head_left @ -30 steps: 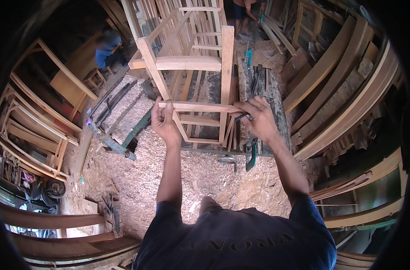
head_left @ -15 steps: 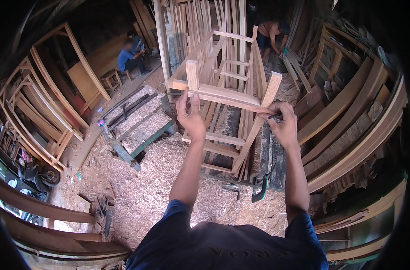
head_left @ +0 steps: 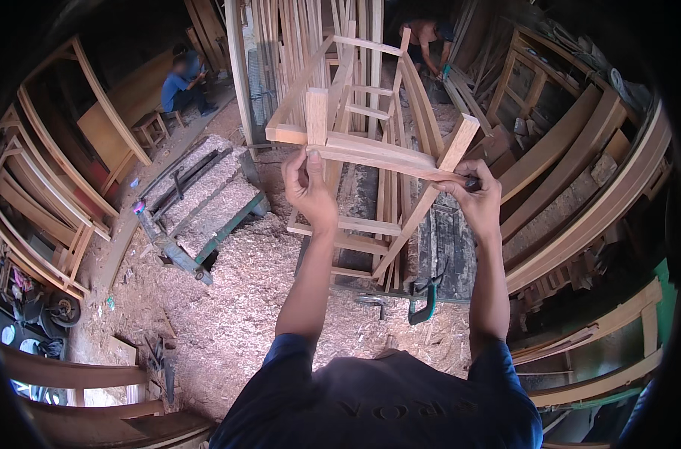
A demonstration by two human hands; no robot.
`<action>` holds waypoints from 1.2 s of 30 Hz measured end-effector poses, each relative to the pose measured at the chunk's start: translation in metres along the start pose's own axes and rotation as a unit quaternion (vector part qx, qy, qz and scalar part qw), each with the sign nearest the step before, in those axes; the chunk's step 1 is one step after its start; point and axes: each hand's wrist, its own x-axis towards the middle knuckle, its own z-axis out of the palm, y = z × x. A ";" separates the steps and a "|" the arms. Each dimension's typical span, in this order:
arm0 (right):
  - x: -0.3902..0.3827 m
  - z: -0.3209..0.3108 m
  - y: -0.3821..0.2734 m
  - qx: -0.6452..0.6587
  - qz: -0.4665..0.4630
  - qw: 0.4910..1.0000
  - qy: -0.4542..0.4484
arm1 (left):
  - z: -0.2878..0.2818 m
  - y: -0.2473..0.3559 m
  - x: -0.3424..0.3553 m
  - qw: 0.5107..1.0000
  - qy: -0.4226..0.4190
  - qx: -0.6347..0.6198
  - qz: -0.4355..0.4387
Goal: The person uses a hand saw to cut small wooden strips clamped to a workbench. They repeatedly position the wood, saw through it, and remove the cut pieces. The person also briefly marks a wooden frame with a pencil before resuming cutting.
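A bare wooden chair frame (head_left: 370, 153) is lifted and tilted in front of me, its legs pointing away. My left hand (head_left: 309, 188) grips the curved rail near its left leg. My right hand (head_left: 475, 200) grips the same rail at its right end, by the slanted leg, with a small dark thing between its fingers. Under the frame lies a dark workbench (head_left: 439, 239) with a green clamp (head_left: 423, 295) at its front edge.
Sawdust and shavings cover the floor (head_left: 258, 299). A green machine (head_left: 194, 213) stands at left. Curved wooden rails (head_left: 580, 202) and frames (head_left: 41, 224) are stacked on both sides. A seated person in blue (head_left: 179, 78) is at upper left and another person (head_left: 426, 37) bends at the top.
The chair frame has been lifted off the workbench and tipped toward me. Both hands rose with it and stayed on the rail.
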 end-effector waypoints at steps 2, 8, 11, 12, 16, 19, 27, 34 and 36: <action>0.002 -0.002 0.004 0.017 -0.070 0.997 0.001 | -0.001 -0.002 0.000 1.000 -0.001 -0.015 -0.005; -0.004 -0.005 0.016 0.074 -0.078 0.994 -0.015 | -0.004 -0.006 -0.001 1.000 0.001 0.012 -0.022; -0.005 -0.005 0.022 0.171 -0.003 0.985 -0.029 | -0.004 -0.008 0.000 0.999 0.005 0.008 -0.032; -0.004 -0.004 0.024 0.209 0.003 0.977 -0.040 | -0.004 -0.008 0.001 0.999 0.006 0.012 -0.032; -0.002 -0.004 0.029 0.254 0.047 0.965 -0.043 | -0.006 -0.007 0.002 0.999 -0.004 0.020 -0.033; 0.000 -0.003 0.031 0.287 0.039 0.956 -0.058 | -0.009 -0.005 0.005 0.999 -0.023 0.020 -0.039; -0.002 -0.002 0.032 0.260 0.048 0.964 -0.036 | -0.010 -0.005 0.009 0.999 -0.031 0.023 -0.028; 0.001 -0.006 0.032 0.223 0.010 0.973 -0.058 | -0.012 -0.002 0.012 0.998 -0.035 0.000 -0.055; 0.003 -0.008 0.032 0.196 0.007 0.978 -0.069 | -0.013 -0.001 0.013 0.998 -0.035 -0.004 -0.057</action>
